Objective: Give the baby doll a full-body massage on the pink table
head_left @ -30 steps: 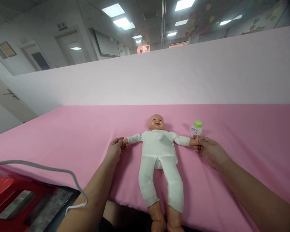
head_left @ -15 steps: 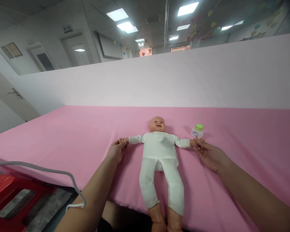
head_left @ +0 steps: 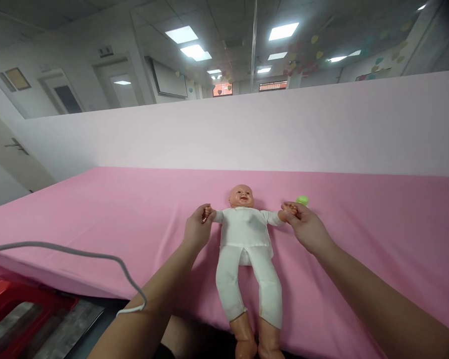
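Observation:
A baby doll in a white top and white trousers lies on its back on the pink sheet, its bare feet toward me. My left hand is closed around the doll's hand on the left side. On the other side, my right hand pinches the doll's other hand between thumb and fingers. Both doll arms are bent up a little off the sheet. Just behind my right hand shows the green lid of a jar; the rest of the jar is hidden.
A white wall panel runs along the far side, with glass above it. At the lower left stands a red plastic stool. A grey cable hangs across my left forearm.
Both my hands have moved inward and up, bringing the doll's arms from stretched out sideways to closer to its body. My right hand now covers most of the jar.

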{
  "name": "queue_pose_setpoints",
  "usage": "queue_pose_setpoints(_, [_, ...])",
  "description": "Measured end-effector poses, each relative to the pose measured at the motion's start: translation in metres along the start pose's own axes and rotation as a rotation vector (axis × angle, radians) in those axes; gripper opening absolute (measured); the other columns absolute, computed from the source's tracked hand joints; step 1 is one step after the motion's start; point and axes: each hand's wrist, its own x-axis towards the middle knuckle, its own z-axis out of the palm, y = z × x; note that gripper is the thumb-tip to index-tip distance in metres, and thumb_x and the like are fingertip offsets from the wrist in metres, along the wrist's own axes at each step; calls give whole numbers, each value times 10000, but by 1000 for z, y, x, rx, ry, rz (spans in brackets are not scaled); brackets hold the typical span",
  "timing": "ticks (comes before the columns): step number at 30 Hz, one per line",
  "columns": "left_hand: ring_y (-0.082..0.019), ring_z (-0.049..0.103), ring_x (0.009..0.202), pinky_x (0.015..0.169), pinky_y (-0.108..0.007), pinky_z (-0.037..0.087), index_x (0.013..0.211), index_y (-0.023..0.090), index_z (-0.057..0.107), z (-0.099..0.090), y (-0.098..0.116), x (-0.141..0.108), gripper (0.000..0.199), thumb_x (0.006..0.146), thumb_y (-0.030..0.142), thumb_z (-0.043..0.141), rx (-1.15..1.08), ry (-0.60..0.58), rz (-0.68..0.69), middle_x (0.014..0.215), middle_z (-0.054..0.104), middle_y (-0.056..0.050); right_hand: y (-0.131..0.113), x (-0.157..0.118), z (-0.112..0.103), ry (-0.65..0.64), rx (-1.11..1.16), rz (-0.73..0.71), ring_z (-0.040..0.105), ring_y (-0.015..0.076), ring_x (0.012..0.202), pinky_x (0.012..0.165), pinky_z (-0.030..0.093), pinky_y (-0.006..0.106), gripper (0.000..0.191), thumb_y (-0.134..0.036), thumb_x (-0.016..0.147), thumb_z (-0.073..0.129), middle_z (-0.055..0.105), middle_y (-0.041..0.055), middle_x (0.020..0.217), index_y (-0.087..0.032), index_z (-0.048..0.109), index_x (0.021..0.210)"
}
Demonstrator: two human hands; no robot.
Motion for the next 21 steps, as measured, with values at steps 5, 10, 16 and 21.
queue_pose_setpoints(5, [-318,684,1146,1038,-440,493,1326,255,695,26,12,-14,384,946,292,655,318,-190,288,1257,747,-101,-22,-16,37,-157,-275,-283,710,284,1068,950,540,434,358,-304,941,646,774,34,1189,-328,697,1295])
queue_pose_setpoints(10, [-276,595,1354,1160,-446,453,1448,176,583,33,11,-28,438,1026,204,467,695,-435,602,1441,654,-130,-17,-37,69,-335,-542,-586,651,298,1280,1084,516,486,452,-136,972,482,689,119,1399,-195,649,1388])
queue_pose_setpoints(16, [-266,570,1393,1169,-422,460,1465,180,558,31,7,-27,489,981,144,499,741,-527,666,1480,628,-111,-7,-44,82,-391,-604,-698,585,287,1385,1186,446,503,525,-37,906,473,658,139,1443,-152,656,1384])
queue_pose_setpoints(21, [-278,677,1230,1065,-439,529,1419,239,609,21,-6,-19,425,999,239,541,466,-314,399,1370,704,-93,-7,-32,62,-276,-384,-524,688,270,1218,1072,536,464,388,-224,982,529,731,83,1326,-250,673,1342])
